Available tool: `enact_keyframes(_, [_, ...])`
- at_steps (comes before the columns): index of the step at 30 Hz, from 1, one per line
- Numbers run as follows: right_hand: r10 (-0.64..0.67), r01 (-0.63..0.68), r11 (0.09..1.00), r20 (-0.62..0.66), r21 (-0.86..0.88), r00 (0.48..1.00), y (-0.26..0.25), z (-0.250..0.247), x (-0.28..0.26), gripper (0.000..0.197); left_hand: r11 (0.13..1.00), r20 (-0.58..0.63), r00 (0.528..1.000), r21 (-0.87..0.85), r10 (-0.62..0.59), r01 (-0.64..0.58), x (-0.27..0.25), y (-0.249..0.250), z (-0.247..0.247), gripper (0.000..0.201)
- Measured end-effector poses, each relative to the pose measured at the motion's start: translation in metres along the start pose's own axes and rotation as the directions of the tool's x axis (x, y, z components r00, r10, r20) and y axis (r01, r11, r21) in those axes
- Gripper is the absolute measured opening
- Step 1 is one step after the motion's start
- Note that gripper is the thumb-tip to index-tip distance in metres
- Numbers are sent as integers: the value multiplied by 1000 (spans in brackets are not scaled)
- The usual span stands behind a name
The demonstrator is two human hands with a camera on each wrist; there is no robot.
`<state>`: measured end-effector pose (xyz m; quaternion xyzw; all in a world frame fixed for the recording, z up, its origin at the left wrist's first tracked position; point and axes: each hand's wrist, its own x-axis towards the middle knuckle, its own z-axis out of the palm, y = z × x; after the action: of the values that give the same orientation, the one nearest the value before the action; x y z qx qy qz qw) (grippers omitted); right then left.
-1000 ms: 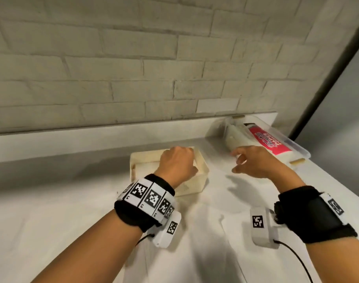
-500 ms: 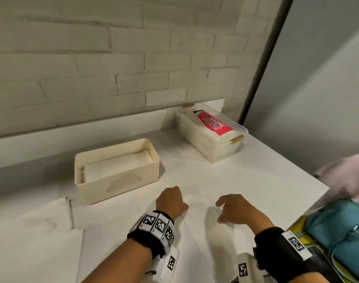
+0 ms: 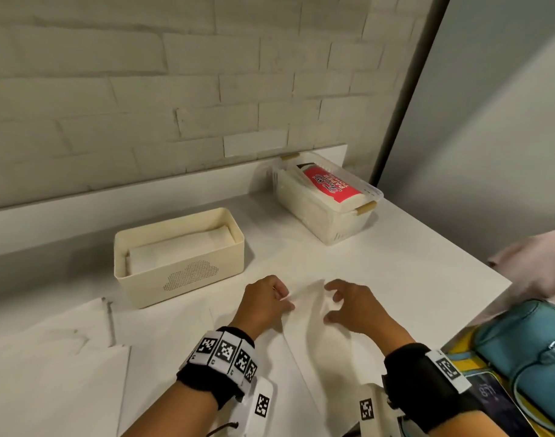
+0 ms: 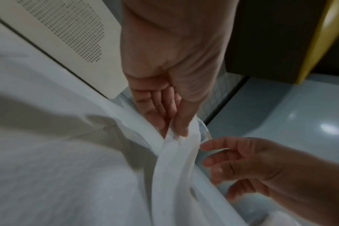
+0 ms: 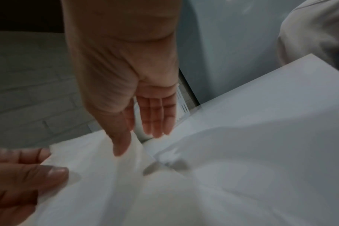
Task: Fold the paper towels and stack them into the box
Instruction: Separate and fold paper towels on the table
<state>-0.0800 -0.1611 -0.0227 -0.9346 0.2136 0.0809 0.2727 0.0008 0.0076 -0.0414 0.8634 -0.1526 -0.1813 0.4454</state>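
Our left hand pinches the far edge of a paper towel between thumb and fingers, lifting that edge into a soft ridge off the table. Our right hand hovers just beside the same edge with fingers half curled and spread; in the right wrist view its thumb touches the sheet, but it grips nothing that we can see. We judge that we are picking up this sheet to begin its fold, so the fold itself is not yet made.

Outward from the hands, more flat white sheets lie at the near left of the table, unfolded as far as we can tell; how many there are we cannot count.

Beyond them the cream box stands just past our left hand, and inside it rests at least 1 folded towel, lying flat along the bottom. So part of the stacking is done, and the sheet in hand plus those at left remain.

Farther right, against the wall, a clear bin holds a red-labelled pack.
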Motion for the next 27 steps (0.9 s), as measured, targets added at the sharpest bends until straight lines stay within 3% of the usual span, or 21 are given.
enact_keyframes(4, [-154,173,979,-163,112,975,-13,-7,-2,45,968,48,999,-251,-5,17,-6,3,-5,31])
enact_keyframes(6, [-212,232,967,-172,102,962,-20,-8,-2,50,955,72,997,-298,19,4,-9,6,-8,35])
enact_keyframes(10, [-269,289,954,-195,80,943,-27,-12,1,41,932,81,996,-362,41,-9,-11,8,-11,44])
enact_keyframes(14, [-245,265,959,-178,99,953,-25,-15,2,37,925,117,992,-379,39,8,-12,3,-12,51])
enact_keyframes(19, [-255,262,963,-102,62,962,-25,-19,-1,49,927,138,989,-375,60,-4,-12,1,-16,58])
enact_keyframes(24, [-356,362,932,-134,21,925,-33,-20,-6,22,924,160,984,-381,81,-14,-12,3,-15,56])
enact_keyframes(27, [-385,401,914,-188,59,904,-33,-22,-9,34,914,176,979,-404,102,-23,-12,2,-13,50])
